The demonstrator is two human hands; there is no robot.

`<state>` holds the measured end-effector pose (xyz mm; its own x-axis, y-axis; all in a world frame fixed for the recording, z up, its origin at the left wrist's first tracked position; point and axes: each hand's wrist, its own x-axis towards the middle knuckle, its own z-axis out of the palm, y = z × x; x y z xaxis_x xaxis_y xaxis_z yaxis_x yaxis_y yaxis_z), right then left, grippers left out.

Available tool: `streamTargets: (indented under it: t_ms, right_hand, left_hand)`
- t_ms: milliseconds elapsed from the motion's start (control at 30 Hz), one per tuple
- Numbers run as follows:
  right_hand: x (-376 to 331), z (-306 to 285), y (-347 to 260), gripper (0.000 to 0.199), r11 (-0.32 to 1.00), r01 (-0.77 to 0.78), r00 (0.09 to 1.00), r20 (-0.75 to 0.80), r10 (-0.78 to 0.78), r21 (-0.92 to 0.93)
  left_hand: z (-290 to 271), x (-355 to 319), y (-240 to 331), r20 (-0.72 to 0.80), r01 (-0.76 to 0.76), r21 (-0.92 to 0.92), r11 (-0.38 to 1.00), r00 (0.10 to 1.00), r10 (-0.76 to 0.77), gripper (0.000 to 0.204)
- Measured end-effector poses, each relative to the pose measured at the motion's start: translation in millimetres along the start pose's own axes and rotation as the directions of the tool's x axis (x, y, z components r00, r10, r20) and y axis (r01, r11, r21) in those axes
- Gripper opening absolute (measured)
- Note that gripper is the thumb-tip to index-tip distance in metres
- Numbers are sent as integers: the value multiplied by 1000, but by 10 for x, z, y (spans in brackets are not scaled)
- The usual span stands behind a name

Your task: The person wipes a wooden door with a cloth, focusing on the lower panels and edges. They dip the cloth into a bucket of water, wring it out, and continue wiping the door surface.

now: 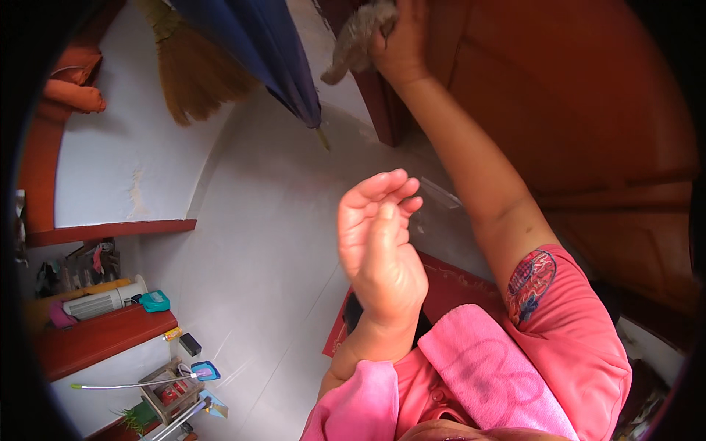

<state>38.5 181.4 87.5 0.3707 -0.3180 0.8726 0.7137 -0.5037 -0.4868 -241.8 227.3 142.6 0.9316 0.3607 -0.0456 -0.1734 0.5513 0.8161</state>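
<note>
My right arm reaches up to the top of the view, where my right hand (403,51) is closed around a bunched grey cloth (357,40). The cloth lies against the edge of the dark red-brown door frame (379,110), next to the wooden door (573,95). My left hand (384,246) is raised in the middle of the view with nothing in it. Its fingers are loosely bent and apart, and the thumb lies across in front of them.
A blue folded umbrella (265,51) and a straw broom (191,70) hang at the upper left. A red mat (456,283) lies on the pale floor (250,220). At the lower left are a red-topped ledge (110,342), a teal box (154,300) and a wooden crate (173,393).
</note>
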Motion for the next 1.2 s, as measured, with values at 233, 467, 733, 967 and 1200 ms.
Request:
streamTargets:
  t_ms: [233,467,733,967,1200]
  right_hand:
    - [-1379,-230,579,83,919,-356,886,253,390,-168]
    - [-2531,-151,852,63,689,-708,660,203,723,-155]
    - [-3410,-364,1880,28,422,-759,330,267,906,-496]
    - [-2472,-968,911,38,-604,-749,-317,653,687,272]
    - [-1313,-1702,-467,50,-671,-582,42,841,539,459]
  left_hand:
    - [-186,-21,222,-46,-169,24,985,984,170,31]
    - [-291,-71,239,-47,-166,46,985,985,168,32]
    - [-270,3,118,28,-126,34,991,992,125,35]
    - [-237,33,13,-53,70,136,988,997,-64,41]
    - [-139,69,-266,-239,264,240,934,949,-207,53]
